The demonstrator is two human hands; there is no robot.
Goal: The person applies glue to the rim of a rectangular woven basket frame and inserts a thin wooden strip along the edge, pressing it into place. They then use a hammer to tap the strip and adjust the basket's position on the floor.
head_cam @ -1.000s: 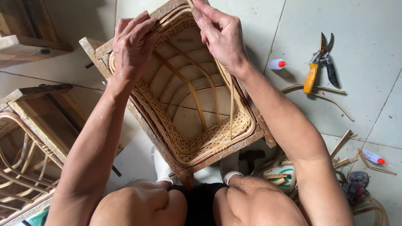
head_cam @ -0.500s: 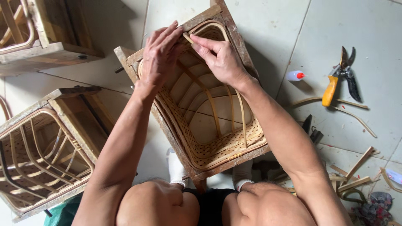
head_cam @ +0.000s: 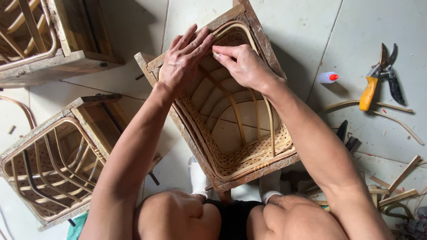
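Observation:
A woven rattan basket in a rough wooden frame [head_cam: 249, 171] stands tilted on the tiled floor in front of my knees. My left hand [head_cam: 182, 60] lies flat on the far left rim of the frame, fingers spread and pressing on it. My right hand [head_cam: 242, 64] is beside it, fingertips pinching a thin rattan strip at the far rim. Curved rattan ribs [head_cam: 235, 115] run down inside the basket. What exactly sits under my fingertips is hidden.
A second framed basket [head_cam: 49, 164] lies at the left, and another [head_cam: 49, 40] at the top left. At the right lie orange-handled pruning shears [head_cam: 378, 80], a small glue bottle with a red cap [head_cam: 327, 78], loose rattan strips [head_cam: 391, 113] and wood offcuts [head_cam: 400, 186].
The view has shifted, so the basket sits further right and lower in frame. Both hands have come closer together at the far rim, the right hand now pinching the strip beside the left.

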